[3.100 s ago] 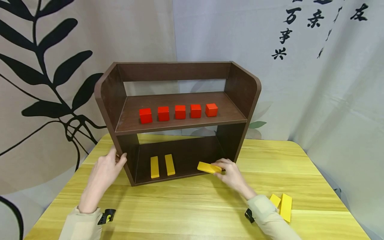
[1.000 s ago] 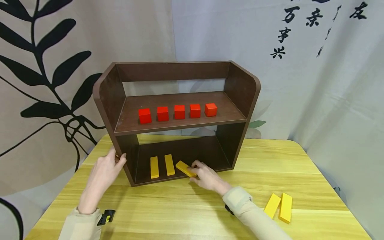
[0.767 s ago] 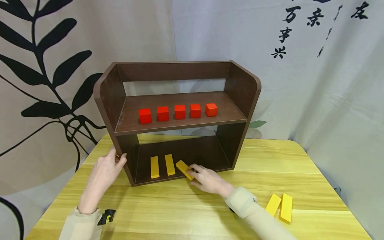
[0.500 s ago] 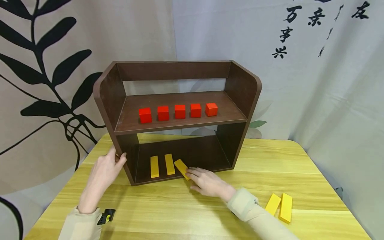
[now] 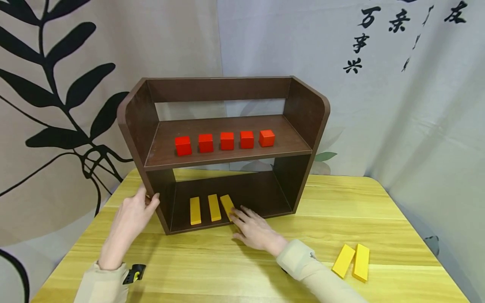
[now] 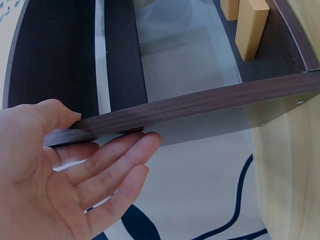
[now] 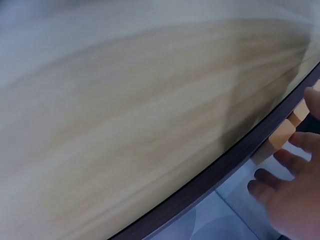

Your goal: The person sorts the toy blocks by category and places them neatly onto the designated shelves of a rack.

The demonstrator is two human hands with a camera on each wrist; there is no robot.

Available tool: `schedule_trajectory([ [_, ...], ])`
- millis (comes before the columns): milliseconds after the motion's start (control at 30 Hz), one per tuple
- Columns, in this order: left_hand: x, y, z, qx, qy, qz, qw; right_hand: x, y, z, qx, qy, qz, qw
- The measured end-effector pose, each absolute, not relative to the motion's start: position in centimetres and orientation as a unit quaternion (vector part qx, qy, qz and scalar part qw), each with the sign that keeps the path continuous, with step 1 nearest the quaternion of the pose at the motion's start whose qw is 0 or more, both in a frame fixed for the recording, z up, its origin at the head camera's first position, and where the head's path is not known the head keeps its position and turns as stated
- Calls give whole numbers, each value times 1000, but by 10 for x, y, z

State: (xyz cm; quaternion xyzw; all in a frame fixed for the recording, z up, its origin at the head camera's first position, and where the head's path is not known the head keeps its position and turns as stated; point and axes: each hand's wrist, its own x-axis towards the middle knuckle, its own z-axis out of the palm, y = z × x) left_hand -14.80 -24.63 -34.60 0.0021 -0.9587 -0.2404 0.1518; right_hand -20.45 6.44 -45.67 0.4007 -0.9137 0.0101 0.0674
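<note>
A dark brown two-tier shelf stands on the table. My left hand holds the front edge of its left side panel, thumb on one face and fingers on the other, as the left wrist view shows at the panel edge. On the lower board lie two yellow blocks, a left one and a middle one. A third yellow block leans slightly askew beside them. My right hand, fingers spread and mostly straight, touches its front end and hides part of it.
Several red cubes stand in a row on the upper board. Two more yellow blocks lie on the wooden table at the right, near my right sleeve. A printed curtain hangs behind.
My right hand brought the third yellow block leftward onto the lower board, then loosened its pinch. The block has since turned straighter and slid farther in. The left hand stays put.
</note>
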Motion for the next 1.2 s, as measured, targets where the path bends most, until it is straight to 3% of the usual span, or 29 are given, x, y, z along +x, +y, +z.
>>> schedule_trajectory([
  [367, -147, -247, -346, 5, -960, -240, 148, -202, 49, -458, 337, -941, -7, 31],
  [833, -147, -246, -346, 5, -959, -242, 149, -200, 50, -456, 336, -942, 16, 7],
  [1200, -146, -246, -346, 0, -958, -242, 153, -197, 71, -450, 346, -936, 58, 38],
])
